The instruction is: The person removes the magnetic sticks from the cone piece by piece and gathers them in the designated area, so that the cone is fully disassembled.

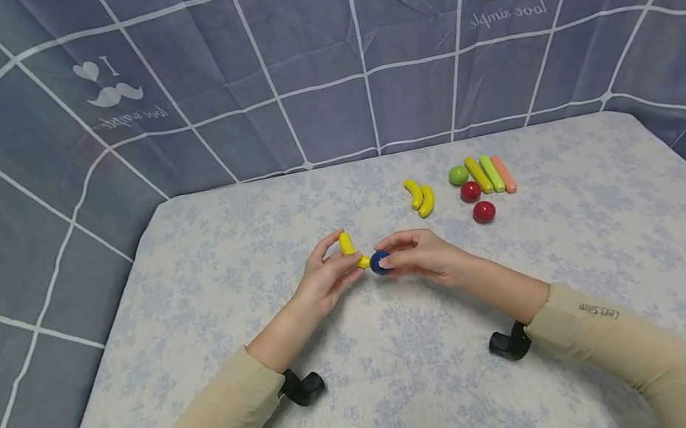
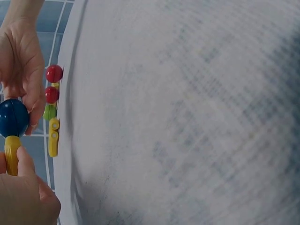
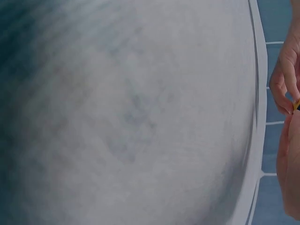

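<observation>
My left hand (image 1: 330,274) pinches a curved yellow toy piece (image 1: 346,244), shaped like the banana pieces farther back. In my right hand (image 1: 420,257) a dark blue ball (image 1: 380,263) is held between thumb and fingers. The ball (image 2: 13,118) meets the end of the yellow piece (image 2: 12,145) in the left wrist view; whether they are joined I cannot tell. Both hands are just above the middle of the table. In the right wrist view the hands show only at the right edge, and the ball is mostly hidden.
Behind my right hand lie two curved yellow pieces (image 1: 426,201), a green ball (image 1: 458,175) and two red balls (image 1: 484,212). Straight sticks stand beside them: yellow (image 1: 478,175), light green (image 1: 492,174) and salmon (image 1: 504,174). A grey checked curtain (image 1: 319,60) hangs behind the patterned table (image 1: 239,238).
</observation>
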Demonstrator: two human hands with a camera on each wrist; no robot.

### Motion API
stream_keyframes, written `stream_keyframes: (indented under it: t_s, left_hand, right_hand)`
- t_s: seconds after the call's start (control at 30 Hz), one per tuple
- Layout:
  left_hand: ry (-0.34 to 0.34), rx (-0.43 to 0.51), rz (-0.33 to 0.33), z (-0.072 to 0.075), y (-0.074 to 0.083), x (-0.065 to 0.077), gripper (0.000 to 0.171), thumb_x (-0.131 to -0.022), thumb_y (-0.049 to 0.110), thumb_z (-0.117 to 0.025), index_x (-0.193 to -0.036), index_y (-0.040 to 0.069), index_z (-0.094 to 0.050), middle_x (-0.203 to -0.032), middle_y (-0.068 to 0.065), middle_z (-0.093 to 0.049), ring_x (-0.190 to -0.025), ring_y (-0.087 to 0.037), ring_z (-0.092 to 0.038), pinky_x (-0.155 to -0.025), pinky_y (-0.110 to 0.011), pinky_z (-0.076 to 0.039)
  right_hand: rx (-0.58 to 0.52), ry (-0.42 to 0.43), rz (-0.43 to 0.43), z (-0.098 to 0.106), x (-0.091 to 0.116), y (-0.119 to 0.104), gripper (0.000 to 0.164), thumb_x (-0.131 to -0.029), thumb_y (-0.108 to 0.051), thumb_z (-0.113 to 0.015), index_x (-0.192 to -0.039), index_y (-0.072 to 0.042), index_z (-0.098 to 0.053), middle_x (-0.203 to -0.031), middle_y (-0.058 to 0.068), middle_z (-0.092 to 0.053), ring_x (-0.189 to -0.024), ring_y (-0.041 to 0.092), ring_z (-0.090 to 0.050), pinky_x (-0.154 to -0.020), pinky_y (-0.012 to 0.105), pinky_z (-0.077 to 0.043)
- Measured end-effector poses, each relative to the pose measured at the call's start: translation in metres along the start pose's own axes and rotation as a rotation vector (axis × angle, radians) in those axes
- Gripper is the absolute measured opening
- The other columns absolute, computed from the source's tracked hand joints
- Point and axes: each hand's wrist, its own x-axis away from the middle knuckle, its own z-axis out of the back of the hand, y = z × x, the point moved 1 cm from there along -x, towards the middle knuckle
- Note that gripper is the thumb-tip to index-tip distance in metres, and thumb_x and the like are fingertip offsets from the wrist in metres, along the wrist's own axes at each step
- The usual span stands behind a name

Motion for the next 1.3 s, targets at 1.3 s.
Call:
stream_keyframes:
  t_s: [1.3]
  left_hand:
    - [-0.054, -0.298, -0.233, 0.015, 0.014, 0.005, 0.063, -0.083, -0.010, -0.058, -0.140, 0.012, -0.044, -0.110, -0.013, -0.046, -0.091, -0.018, -0.057, -0.080, -0.030, -0.052]
  right_hand:
    - [0.149, -0.059, -0.077, 0.031, 0.013, 0.000, 0.020, -0.085, 0.003, -0.058, -0.105, 0.000, -0.062, -0.100, 0.005, -0.061, -0.086, 0.015, -0.062, -0.083, 0.035, -0.052]
